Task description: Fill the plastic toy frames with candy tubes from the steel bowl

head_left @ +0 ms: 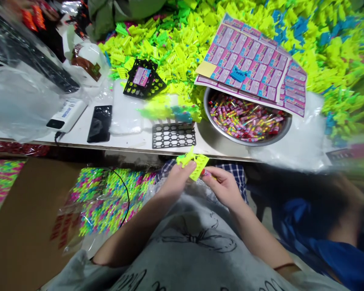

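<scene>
Just off the table's front edge, above my lap, my left hand pinches a neon-yellow plastic toy piece with a flat side showing rows of small bumps or holes. From the right, my right hand meets this piece, its thumb and fingers closed on a small candy tube with a red end. Most of the tube is hidden by the fingers. Beyond my hands, a black plastic grid lies at the table edge. To its right stands a metal bowl full of similar small tubes.
Printed label sheets partly cover the bowl, with a blue piece on top. Yellow plastic pieces are heaped behind. A phone and a white device lie left. Filled bags sit below; a person is at right.
</scene>
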`<state>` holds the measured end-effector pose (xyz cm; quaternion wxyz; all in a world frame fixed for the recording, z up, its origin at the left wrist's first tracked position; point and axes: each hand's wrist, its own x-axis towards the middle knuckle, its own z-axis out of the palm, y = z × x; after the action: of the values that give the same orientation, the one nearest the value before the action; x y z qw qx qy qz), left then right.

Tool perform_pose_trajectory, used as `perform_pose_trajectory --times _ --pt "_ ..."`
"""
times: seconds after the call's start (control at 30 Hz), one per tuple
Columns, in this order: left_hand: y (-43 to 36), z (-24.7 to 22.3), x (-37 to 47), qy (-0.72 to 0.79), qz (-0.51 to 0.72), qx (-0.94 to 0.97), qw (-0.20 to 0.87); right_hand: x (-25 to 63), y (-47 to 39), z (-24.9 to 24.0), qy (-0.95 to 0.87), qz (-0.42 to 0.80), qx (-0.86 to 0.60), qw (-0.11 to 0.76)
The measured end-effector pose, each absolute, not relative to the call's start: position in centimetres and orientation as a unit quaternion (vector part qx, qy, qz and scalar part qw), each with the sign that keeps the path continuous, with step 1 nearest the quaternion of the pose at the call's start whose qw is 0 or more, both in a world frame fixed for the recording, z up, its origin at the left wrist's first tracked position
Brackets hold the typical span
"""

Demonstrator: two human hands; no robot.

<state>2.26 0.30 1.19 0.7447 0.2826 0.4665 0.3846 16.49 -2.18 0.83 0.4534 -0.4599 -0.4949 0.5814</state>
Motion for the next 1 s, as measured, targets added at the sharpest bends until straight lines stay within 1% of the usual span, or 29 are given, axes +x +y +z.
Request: perform_pose_trajectory --times 0.17,0.3,0.4,0.47,0.7,0.8,0.9,1.0 --pt "0.1 1.6 2.5 0.471 0.377 0.314 0.733 16.7 -2.7 1.0 -0.567 0.488 -0.479 0.46" --pt "0.2 2.3 2.5 0.515 0.35 0.43 0.653 17.1 -2.8 0.8 -0.6 0.447 -0.488 0.45" --pt "0.2 2.8 2.4 0.537 0.348 0.483 0.598 17.3 -2.7 0.9 -0.601 0.456 -0.49 0.437" --pt "0.2 2.9 2.4 0.548 0.342 0.492 0.584 17.3 -2.6 1.2 -0.6 0.476 -0.491 0.415" --pt "0.6 2.1 2.1 0.577 0.315 0.44 0.611 17.2 -1.5 1.0 -0.623 0.499 -0.497 0.34" --pt "1.2 1.2 1.4 0.588 0.315 0.425 0.612 17.0 -0.7 0.2 -0.574 0.552 -0.487 0.358" --pt "1.8 0.3 0.4 0.555 0.343 0.442 0.616 16.2 0.1 -0.7 -0.427 0.669 -0.442 0.418" --pt "1.6 -0.6 0.0 0.531 0.346 0.499 0.591 14.6 0.6 -1.3 -0.279 0.771 -0.378 0.43"
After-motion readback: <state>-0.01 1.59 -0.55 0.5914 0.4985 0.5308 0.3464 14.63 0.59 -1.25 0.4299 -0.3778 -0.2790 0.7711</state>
